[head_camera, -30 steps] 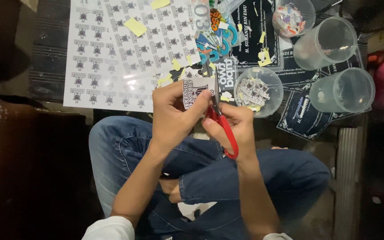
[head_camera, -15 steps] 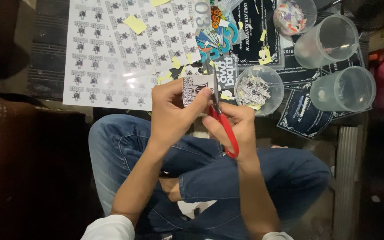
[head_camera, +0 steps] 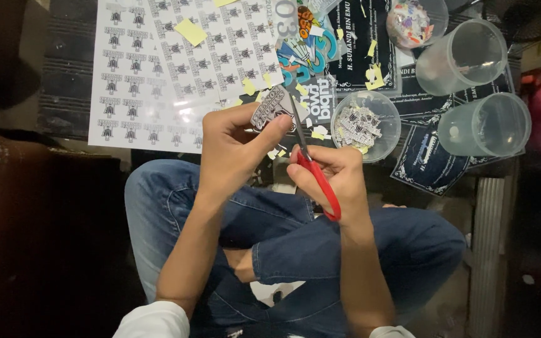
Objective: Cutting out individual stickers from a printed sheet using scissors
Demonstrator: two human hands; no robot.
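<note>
So the person sits cross-legged in jeans (head_camera: 295, 250), trimming stickers on the floor. The left hand (head_camera: 230, 153) pinches a small grey cutout (head_camera: 270, 107) between thumb and fingers, holding it up just above the knees. The right hand (head_camera: 336, 172) is wrapped around red-handled scissors (head_camera: 311, 166), blades pointing up into the edge of that cutout, so this piece looks only part-trimmed.

Just beyond the hands, a clear tub (head_camera: 365, 125) already holds a pile of finished cutouts, so a fair bit seems done. Yellow paper scraps (head_camera: 190, 31) are scattered around. Farther out, a big printed sheet (head_camera: 151, 69) still has rows of uncut stickers, so plenty looks left. Two empty clear cups (head_camera: 483, 124) sit to the right, and another tub (head_camera: 417, 22) of colourful bits is at the far edge.
</note>
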